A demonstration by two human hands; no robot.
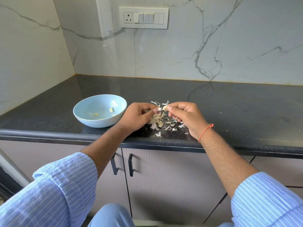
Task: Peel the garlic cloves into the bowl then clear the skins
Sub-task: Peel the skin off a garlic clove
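Clove [164, 107] between both hands' grips

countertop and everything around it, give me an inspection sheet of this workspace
surface: dark speckled countertop, glossy
job's things: blue bowl left of the hands, a few peeled cloves inside; one garlic clove held between both hands
clutter: garlic skins scattered on the counter under and around the hands
grips: left hand and right hand both pinch the clove
cables: nothing seen
surroundings: marble wall, switch panel, cabinet doors below
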